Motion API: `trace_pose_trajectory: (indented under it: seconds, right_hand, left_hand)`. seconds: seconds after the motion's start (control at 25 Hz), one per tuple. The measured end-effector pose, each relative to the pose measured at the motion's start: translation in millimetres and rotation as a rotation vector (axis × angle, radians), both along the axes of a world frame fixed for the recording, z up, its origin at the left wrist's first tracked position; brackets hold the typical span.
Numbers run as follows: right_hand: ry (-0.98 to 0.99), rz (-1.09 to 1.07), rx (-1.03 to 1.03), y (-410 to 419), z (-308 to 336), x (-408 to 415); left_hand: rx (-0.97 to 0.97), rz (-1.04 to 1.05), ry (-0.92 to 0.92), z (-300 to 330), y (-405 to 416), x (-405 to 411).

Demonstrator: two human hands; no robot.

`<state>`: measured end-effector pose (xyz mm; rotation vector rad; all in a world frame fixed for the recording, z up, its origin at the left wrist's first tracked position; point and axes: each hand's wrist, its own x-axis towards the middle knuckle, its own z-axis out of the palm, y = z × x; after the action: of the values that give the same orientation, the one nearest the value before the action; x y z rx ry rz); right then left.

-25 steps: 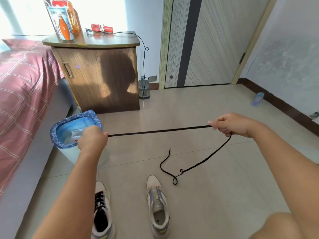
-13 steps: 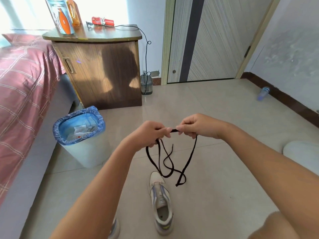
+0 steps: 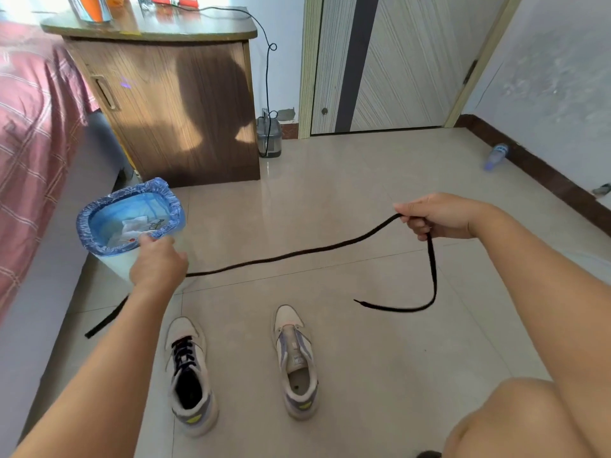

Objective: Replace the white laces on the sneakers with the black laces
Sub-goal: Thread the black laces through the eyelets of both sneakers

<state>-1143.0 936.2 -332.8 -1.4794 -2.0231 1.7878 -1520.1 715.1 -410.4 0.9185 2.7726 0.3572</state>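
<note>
Black lace blurred, left hand grip hidden

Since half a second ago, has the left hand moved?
Yes. The left hand, holding the black lace, has swung out to the left, away from the right hand, and now overlaps the bin.

Glossy beige tile floor, sunlit. Wooden cabinet at 11 o'clock, bed with red plaid cover at 9. Striped door at 1 o'clock, grey wall at 2.
</note>
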Motion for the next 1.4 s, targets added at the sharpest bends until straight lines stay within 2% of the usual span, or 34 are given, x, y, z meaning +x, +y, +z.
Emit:
trace_pose_trajectory:
  seconds: [0.08,0.16,0.24,0.32,0.44,0.56,0.76,0.92,1.16,1.4]
  right_hand:
    - [0.04,0.083,-0.026,-8.3,-0.5,-26.4]
    - [0.034,0.198,-0.026,-20.6,-1.4,-57.8]
    - [0.012,0.301,-0.029,-33.3,-3.4,-82.8]
    - [-0.002,0.337,-0.015,-40.8,-6.4,-95.9]
    - [-0.005,0.308,0.024,-42.9,-9.2,-96.7]
    - [-0.031,0.289,0.025,-37.1,-11.3,-84.9]
    - [-0.11,0.197,0.074,-25.9,-26.8,-59.7]
    - [-0.178,0.145,0.034,-23.6,-37.6,-37.4]
    - [-0.416,0.239,0.167,-15.2,-45.2,-9.7]
    - [-0.526,0.114,0.16,-5.0,-62.4,13.9]
  left_hand:
    - [0.267,-0.227,-0.164,18.3,21.4,37.9]
    - [0.432,-0.433,-0.523,37.6,40.8,83.1]
    - [0.444,-0.523,-0.828,52.8,54.3,114.6]
    - [0.37,-0.585,-0.946,56.1,60.0,123.9]
    - [0.244,-0.609,-0.878,47.2,55.3,108.1]
    - [0.237,-0.537,-0.84,35.8,46.6,79.6]
    - [0.343,-0.204,-0.65,16.4,31.8,31.5]
    - [0.4,-0.017,-0.577,-0.2,22.2,6.0]
    - [0.411,0.138,-0.526,-22.3,14.2,-17.9]
    - [0.367,0.235,-0.577,-28.6,14.1,-12.2]
